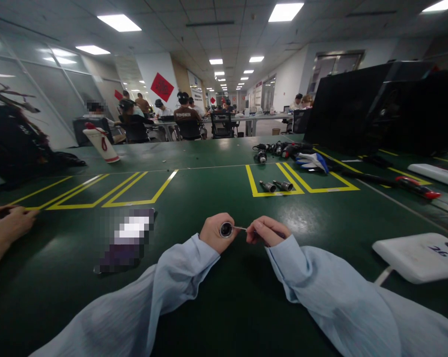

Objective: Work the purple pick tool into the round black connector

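Above the table (224, 317), gripping a metal part (226, 229) in a curled left hand (213, 234), pinching a rod (240, 228) with the right hand (267, 232), presumably for steadiness.

Open-plan office, seen through my remote view. I note people (187, 113) seated at desks (270, 116), chairs (221, 125), ceiling lights (286, 12) and, in the foreground, a taped worktop (209, 191).

The left grip (217, 233) hides much of the metal part (226, 229).
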The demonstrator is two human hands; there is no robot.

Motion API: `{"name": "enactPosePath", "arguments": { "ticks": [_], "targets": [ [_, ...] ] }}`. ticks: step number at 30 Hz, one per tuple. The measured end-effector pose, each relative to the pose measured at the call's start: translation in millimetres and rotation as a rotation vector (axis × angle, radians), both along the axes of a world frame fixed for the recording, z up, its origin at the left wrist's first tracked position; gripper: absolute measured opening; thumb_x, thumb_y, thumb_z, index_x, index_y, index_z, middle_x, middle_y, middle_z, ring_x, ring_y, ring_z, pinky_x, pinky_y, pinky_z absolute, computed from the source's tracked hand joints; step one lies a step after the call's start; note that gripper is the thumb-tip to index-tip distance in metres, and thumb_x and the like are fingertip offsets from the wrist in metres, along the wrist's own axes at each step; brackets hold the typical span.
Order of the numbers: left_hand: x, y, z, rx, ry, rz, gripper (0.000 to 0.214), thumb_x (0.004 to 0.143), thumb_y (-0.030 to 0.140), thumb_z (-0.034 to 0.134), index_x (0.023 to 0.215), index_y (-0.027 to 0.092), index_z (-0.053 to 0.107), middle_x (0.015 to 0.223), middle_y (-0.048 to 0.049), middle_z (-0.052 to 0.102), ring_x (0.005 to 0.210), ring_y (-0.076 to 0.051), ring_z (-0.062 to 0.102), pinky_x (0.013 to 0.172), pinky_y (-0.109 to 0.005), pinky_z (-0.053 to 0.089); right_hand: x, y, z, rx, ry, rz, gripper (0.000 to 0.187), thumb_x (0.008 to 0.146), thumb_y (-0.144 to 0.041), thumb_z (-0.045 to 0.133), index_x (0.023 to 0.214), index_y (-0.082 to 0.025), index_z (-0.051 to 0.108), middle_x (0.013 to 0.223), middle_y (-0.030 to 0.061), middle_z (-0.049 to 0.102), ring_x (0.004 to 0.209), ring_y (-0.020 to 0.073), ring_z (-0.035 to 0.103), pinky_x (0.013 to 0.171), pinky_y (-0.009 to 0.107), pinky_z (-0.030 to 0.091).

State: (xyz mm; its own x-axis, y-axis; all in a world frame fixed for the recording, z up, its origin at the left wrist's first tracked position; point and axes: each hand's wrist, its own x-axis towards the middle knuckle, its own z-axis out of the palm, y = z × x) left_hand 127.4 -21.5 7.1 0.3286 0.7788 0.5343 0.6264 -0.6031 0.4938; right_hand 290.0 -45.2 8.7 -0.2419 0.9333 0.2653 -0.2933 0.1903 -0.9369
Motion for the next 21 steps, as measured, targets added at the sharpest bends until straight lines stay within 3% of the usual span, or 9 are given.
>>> {"name": "enactPosePath", "arguments": {
  "ticks": [3, 11, 21],
  "targets": [
    [0, 0, 0.0, -0.008, 0.000, -0.018, 0.013, 0.063, 0.018, 0.054, 0.053, 0.015, 0.045, 0.051, 0.0030, 0.045, 0.048, -0.008, 0.042, 0.046, -0.019, 0.033, -3, 0, -2.6, 0.031, -0.026, 0.004, 0.026, 0.073, -0.038, 0.055, 0.066, -0.014, 0.061, 0.055, 0.0013, 0.061, 0.051, 0.0089, 0.055, 0.052, 0.021, 0.044],
    [-1, 0, -0.5, -0.019, -0.038, -0.042, 0.015, 0.062, 0.017, 0.055, 0.051, 0.015, 0.045, 0.049, 0.0034, 0.045, 0.046, -0.007, 0.042, 0.046, -0.019, 0.033, -2, 10, -8.0, -0.211, 0.213, 0.226, 0.024, 0.067, -0.037, 0.063, 0.060, -0.014, 0.060, 0.052, 0.0010, 0.061, 0.047, 0.0097, 0.057, 0.047, 0.020, 0.041],
    [1, -1, 1.7, -0.016, -0.054, 0.010, 0.016, 0.062, 0.021, 0.056, 0.052, 0.016, 0.045, 0.049, 0.0033, 0.046, 0.047, -0.008, 0.043, 0.046, -0.019, 0.034, -5, 8, -8.0, -0.231, 0.241, 0.190, 0.025, 0.066, -0.037, 0.064, 0.059, -0.014, 0.059, 0.051, 0.0011, 0.061, 0.046, 0.0098, 0.056, 0.047, 0.021, 0.042]
  ]
}}
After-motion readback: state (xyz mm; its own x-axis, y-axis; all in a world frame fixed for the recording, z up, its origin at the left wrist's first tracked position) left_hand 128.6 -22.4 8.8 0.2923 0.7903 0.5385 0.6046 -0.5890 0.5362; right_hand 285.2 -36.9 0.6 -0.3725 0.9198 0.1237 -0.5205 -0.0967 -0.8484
